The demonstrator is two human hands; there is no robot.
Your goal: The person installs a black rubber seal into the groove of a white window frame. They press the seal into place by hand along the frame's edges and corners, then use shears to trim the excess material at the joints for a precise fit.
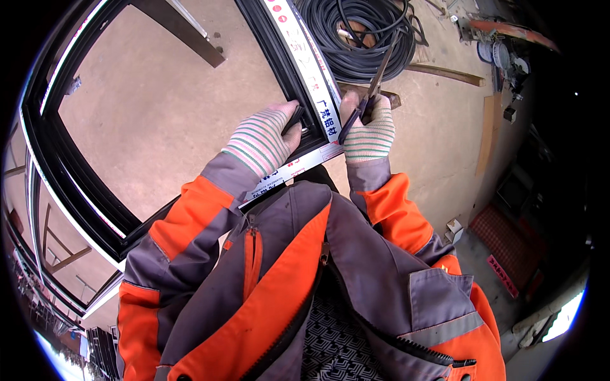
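A black window frame (pixel 295 76), its outer faces covered in white printed film, has its near right corner in front of me. At that corner my left hand (pixel 264 136), in a striped knit glove with bare fingertips, pinches the end of a black rubber strip (pixel 294 119) against the inner edge. Just outside the same corner, my right hand (pixel 370 130), gloved alike, is closed round a pair of scissors (pixel 367 105). Their dark handles lie in the palm and the blades point up and away. How far the blades are parted I cannot make out.
Beyond the frame lies a large coil of black rubber strip (pixel 359 35) on the brown surface. A wooden strip (pixel 448 74) is right of it. Wire spools (pixel 499 54) and tools crowd the far right. More black frames (pixel 38 209) stand at left.
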